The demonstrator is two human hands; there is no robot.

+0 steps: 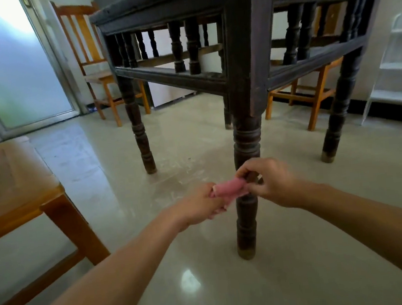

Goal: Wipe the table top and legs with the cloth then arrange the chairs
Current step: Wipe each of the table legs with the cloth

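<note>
The left hand (198, 204) is curled round one end of a pink cloth (228, 190), and the other end is pinched between the thumb and fingertips of the right hand (272, 184). The cloth is held bunched between the two hands, across the front of the lower part of the nearest table leg (245, 144). Whether it is wrapped round the leg cannot be told.

The leg belongs to a dark wooden table (153, 6), seen from low down, so its top is hidden. The leg-wiping step is judged to be in hand. How many of the legs are already done cannot be read from their surfaces.

The chairs are judged not yet arranged: a near chair (10, 179) stands apart at the left, a second chair (89, 64) by the door, and a third chair (313, 92) beyond the table. A white rack (400, 64) stands at the right.

No brand, label or legible writing is to be seen.
</note>
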